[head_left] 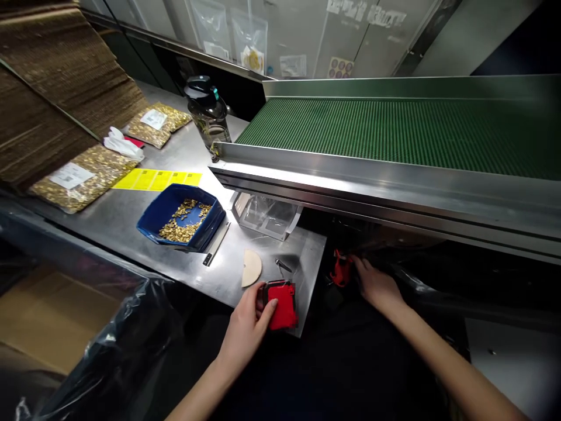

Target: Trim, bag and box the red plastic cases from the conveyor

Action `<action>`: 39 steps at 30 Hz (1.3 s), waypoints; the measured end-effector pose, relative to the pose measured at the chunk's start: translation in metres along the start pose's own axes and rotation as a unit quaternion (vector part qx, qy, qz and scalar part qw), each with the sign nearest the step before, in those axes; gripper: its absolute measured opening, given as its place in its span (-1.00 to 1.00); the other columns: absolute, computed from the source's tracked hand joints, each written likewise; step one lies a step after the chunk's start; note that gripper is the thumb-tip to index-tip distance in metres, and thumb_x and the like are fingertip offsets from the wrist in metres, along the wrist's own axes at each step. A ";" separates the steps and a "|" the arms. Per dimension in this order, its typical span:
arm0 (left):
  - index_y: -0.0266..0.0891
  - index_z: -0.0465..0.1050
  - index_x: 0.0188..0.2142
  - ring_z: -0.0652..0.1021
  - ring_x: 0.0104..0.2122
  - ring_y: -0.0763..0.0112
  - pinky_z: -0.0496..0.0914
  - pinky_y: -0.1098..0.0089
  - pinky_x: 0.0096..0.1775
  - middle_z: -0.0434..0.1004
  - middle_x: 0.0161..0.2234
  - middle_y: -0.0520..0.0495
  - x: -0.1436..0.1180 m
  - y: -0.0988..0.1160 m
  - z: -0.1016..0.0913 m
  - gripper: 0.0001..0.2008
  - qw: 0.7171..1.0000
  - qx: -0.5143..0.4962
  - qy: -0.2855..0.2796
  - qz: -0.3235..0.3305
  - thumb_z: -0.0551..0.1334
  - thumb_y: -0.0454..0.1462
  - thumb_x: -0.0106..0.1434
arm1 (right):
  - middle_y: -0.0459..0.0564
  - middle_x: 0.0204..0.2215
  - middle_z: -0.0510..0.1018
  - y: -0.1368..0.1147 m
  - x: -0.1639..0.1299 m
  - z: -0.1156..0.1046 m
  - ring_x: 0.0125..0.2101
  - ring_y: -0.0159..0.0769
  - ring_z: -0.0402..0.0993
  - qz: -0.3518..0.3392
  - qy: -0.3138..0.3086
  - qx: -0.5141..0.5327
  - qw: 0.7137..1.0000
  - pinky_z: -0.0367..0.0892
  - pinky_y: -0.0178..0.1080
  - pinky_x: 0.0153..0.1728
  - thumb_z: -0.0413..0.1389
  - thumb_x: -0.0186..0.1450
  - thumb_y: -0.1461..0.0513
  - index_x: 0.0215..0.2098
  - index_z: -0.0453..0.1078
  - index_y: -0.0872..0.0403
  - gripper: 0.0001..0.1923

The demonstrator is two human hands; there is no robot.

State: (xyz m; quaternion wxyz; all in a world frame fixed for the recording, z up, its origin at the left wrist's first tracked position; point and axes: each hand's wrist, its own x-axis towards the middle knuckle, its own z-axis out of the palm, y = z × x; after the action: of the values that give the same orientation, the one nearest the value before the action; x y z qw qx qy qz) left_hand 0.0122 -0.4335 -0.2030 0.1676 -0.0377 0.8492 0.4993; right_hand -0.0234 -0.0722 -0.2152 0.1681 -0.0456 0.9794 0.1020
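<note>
My left hand point(249, 318) grips a flat, squarish red and black piece point(281, 305) above the front corner of the metal table, thumb on its red face. Further right, in the dark space below the conveyor, my right hand point(377, 285) has its fingertips closed at the edge of a second red and black piece point(340, 270) of irregular outline. Its lower part fades into shadow. Close to my left hand, a pale half-round disc point(252, 268) and a small dark metal tool point(283, 265) lie on the metal table point(228, 280).
A blue tray point(151, 219) holds many small brass-coloured parts. Bags of similar parts point(85, 175), yellow labels point(158, 180) and a dark bottle point(208, 111) stand behind. A green-belted conveyor point(372, 131) juts over the right side, above a clear plastic bin point(267, 215). Black plastic lines a carton point(52, 316) at left.
</note>
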 end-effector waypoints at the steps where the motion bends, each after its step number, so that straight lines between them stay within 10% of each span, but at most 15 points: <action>1: -0.10 0.32 0.21 0.57 -0.20 0.11 0.44 0.16 -0.09 0.53 -0.05 -0.16 -0.003 0.001 -0.002 -0.57 1.000 0.013 0.007 0.013 0.18 -0.02 0.44 | 0.23 0.13 0.47 0.002 -0.013 0.002 -0.20 -0.12 0.61 0.020 0.024 0.020 0.999 0.42 -0.21 -0.42 -0.13 0.49 0.27 0.40 0.07 0.12 -0.48; 7: -0.10 0.44 0.09 0.58 -0.22 0.13 0.45 0.21 -0.13 0.51 -0.06 -0.15 0.020 0.021 -0.026 -0.71 0.983 0.093 0.100 0.120 0.21 -0.12 0.42 | 0.13 -0.03 0.54 -0.001 -0.078 0.040 -0.05 -0.08 0.55 0.081 0.236 0.247 0.936 0.45 -0.11 -0.03 -0.04 0.49 0.16 0.11 0.34 0.03 -0.72; 17: -0.32 0.53 -0.06 0.55 0.02 0.11 0.38 -0.02 0.13 0.55 0.02 -0.21 0.220 0.090 -0.034 -0.75 0.982 0.048 0.173 0.065 0.33 -0.18 0.36 | 0.12 -0.10 0.57 -0.018 -0.079 0.037 -0.11 -0.05 0.52 0.096 0.241 0.294 0.920 0.39 -0.03 -0.02 -0.09 0.49 0.20 -0.03 0.44 0.01 -0.73; 25: -0.26 0.62 -0.25 0.58 -0.31 0.23 0.47 0.26 -0.16 0.59 -0.35 -0.06 0.121 0.062 -0.045 -0.71 0.967 -0.181 0.179 0.010 0.43 -0.08 0.18 | 0.15 -0.12 0.56 -0.032 -0.081 0.005 -0.10 -0.01 0.50 0.160 0.250 0.401 0.866 0.36 -0.01 0.00 -0.07 0.48 0.14 -0.11 0.48 0.01 -0.71; 30: -0.18 0.41 -0.16 0.62 -0.35 0.40 0.54 0.33 -0.14 0.56 -0.36 0.05 0.063 0.051 -0.044 -0.57 0.904 -0.397 0.148 -0.062 0.52 -0.22 0.02 | 0.07 -0.17 0.57 -0.129 -0.074 -0.065 -0.20 -0.14 0.54 0.080 0.088 0.696 0.708 0.45 -0.14 -0.16 0.11 0.42 0.04 -0.11 0.48 0.04 -0.74; 33: -0.17 0.36 -0.15 0.63 -0.33 0.42 0.56 0.39 -0.15 0.59 -0.35 0.03 0.041 0.051 -0.037 -0.56 0.872 -0.463 0.120 -0.105 0.50 -0.33 0.04 | 0.06 -0.12 0.60 -0.193 -0.065 -0.091 -0.28 -0.26 0.55 0.022 -0.134 0.856 0.499 0.48 -0.25 -0.30 0.28 0.30 -0.04 0.03 0.47 0.07 -0.54; 36: -0.19 0.38 -0.12 0.62 -0.34 0.43 0.55 0.43 -0.19 0.61 -0.33 -0.01 0.029 0.051 -0.031 -0.57 0.864 -0.478 0.092 -0.128 0.50 -0.33 0.07 | 0.07 -0.11 0.60 -0.224 -0.050 -0.097 -0.24 -0.37 0.54 0.062 -0.179 0.936 0.296 0.43 -0.40 -0.36 0.27 0.30 -0.10 0.05 0.48 0.09 -0.46; 39: -0.21 0.39 -0.06 0.60 -0.36 0.46 0.52 0.45 -0.21 0.61 -0.30 -0.01 0.025 0.045 -0.030 -0.51 0.881 -0.450 0.079 -0.124 0.52 -0.27 0.05 | 0.04 -0.14 0.62 -0.226 -0.035 -0.089 -0.36 -0.44 0.52 0.134 -0.133 0.941 0.282 0.36 -0.45 -0.49 0.31 0.25 -0.10 0.07 0.48 0.05 -0.43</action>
State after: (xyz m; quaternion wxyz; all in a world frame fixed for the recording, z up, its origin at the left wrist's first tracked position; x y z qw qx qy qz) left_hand -0.0292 -0.4340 -0.1606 0.1256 -0.2532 0.5323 0.7980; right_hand 0.0084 -0.3100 -0.1626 0.2066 0.2904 0.3558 -0.8639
